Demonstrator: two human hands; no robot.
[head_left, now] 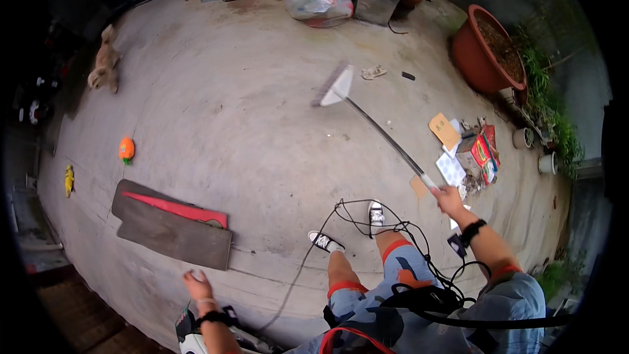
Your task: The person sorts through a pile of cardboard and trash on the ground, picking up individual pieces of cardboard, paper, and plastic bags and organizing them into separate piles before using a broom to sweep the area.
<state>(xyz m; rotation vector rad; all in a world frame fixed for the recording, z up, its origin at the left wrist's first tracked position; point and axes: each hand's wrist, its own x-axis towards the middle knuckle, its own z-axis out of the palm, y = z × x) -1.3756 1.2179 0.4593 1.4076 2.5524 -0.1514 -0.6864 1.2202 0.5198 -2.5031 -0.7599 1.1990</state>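
My right hand (pixel 449 201) is wrapped round the grip end of a broom (pixel 386 136) with a dark pole. Its white head and greyish bristles point away to the far left, low over the concrete and slightly blurred. My left hand (pixel 198 284) hangs out to the left with loosely bent fingers and nothing in it. Just beyond that hand lies a folded grey mat (pixel 173 238) with a red strip. A pile of litter (pixel 477 157), with cardboard, paper and red packaging, sits right of the broom pole. A crumpled scrap (pixel 373 73) and a small black object (pixel 408 76) lie near the broom head.
A dog (pixel 105 62) stands at the far left. An orange toy (pixel 126 150) and a yellow toy (pixel 69 180) lie on the floor. Large planter (pixel 468 59) and small pots (pixel 548 163) line the right side. A filled plastic bag (pixel 319 3) stands at the back. Black cable (pixel 298 275) trails past my feet.
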